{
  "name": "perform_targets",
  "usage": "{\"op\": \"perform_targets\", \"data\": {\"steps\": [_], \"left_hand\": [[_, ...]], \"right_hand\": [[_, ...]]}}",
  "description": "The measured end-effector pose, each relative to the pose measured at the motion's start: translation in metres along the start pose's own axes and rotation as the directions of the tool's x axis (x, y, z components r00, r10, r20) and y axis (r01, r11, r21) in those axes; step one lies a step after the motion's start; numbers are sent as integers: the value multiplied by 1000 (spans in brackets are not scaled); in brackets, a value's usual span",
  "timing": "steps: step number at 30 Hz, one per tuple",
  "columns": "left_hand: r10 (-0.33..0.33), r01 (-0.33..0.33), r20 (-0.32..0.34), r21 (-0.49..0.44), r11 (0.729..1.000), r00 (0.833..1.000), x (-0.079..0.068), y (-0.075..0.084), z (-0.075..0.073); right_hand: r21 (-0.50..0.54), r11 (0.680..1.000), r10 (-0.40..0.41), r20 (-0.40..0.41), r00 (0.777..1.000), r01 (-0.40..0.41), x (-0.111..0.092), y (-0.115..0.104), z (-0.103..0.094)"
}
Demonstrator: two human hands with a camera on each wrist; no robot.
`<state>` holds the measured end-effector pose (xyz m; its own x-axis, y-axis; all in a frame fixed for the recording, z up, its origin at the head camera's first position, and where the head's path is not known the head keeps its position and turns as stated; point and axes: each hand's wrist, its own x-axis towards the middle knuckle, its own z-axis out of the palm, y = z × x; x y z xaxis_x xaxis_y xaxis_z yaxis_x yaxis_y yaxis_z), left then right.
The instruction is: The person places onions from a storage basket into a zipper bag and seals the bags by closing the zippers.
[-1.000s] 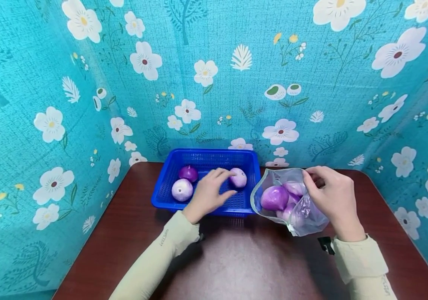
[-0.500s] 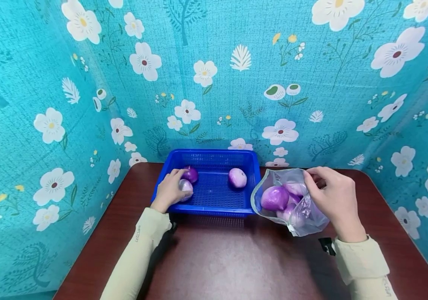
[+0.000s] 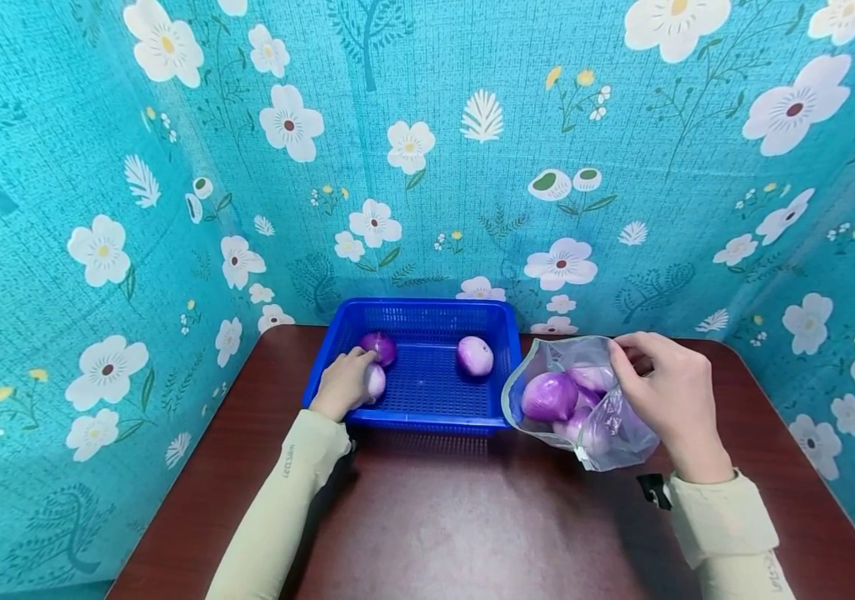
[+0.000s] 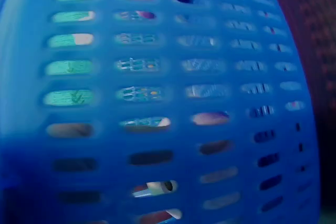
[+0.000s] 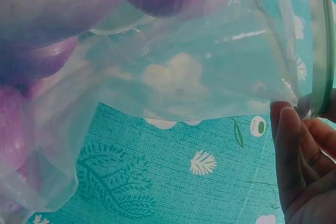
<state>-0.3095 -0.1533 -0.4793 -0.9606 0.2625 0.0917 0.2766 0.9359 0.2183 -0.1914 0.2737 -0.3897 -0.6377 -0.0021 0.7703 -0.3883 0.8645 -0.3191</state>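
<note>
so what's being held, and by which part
The right hand pinches the clear bag by its rim. The left hand covers part of a pale onion; whether it grips cannot be told.

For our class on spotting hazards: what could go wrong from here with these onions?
The right hand pinches the clear bag at one side of its mouth, so the opening might sag. The left hand grips a smooth, round pale onion, which could slip. The dark purple onion lies close by and might get knocked.
</note>
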Motion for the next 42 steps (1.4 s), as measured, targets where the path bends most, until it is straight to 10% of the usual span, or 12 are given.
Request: {"op": "perform_targets", "data": {"steps": [13, 27, 32, 39, 42], "left_hand": [[40, -40, -31, 6, 999, 999, 0, 0, 0], [114, -164, -200, -254, 953, 973, -2, 35, -20], [180, -273, -262, -383, 883, 948, -7, 56, -26], [341, -494, -359, -584, 644, 869, -19, 91, -20], [376, -535, -380, -597, 598, 845, -25, 104, -17]], "right_hand": [[3, 1000, -7, -4, 1000, 7, -1, 1, 0], [8, 1000, -1, 4, 1000, 1, 0, 0, 2], [8, 1000, 3, 5, 1000, -3, 0, -2, 2], [13, 1000, 21, 11, 1000, -21, 0, -3, 2], [13, 1000, 20, 10, 1000, -20, 0, -3, 2]]}}
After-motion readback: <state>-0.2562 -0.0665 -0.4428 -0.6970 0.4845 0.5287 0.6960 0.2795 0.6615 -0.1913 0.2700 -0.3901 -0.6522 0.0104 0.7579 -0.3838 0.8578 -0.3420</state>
